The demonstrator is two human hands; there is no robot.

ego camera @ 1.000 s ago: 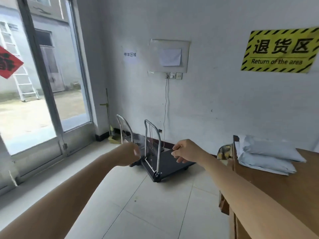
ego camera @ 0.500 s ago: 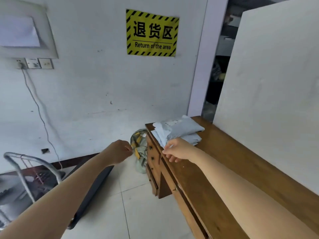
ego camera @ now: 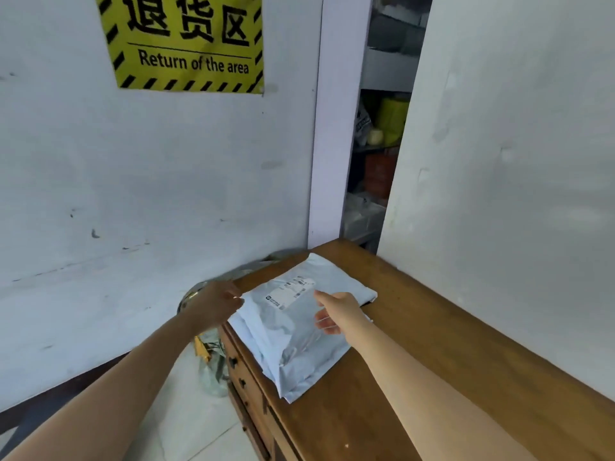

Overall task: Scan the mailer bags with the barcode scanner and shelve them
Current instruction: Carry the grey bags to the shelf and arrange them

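A stack of grey mailer bags (ego camera: 293, 334) lies on the wooden desk (ego camera: 432, 377). The top bag shows a white shipping label (ego camera: 293, 291) facing up. My left hand (ego camera: 216, 304) is at the stack's left edge, fingertips pinched at the corner of the top bag. My right hand (ego camera: 339, 312) hovers over the top bag's right side, fingers spread and holding nothing. No barcode scanner is in view.
A yellow "Return of the area" sign (ego camera: 186, 44) hangs on the white wall. A waste bin with a plastic liner (ego camera: 209, 361) stands on the floor left of the desk. Behind a white panel (ego camera: 515, 161), shelves (ego camera: 382, 128) hold goods.
The view swung right from the trolleys and window toward the desk and moved closer. Both hands went from mid-air to the mailer stack; the left now touches its corner.
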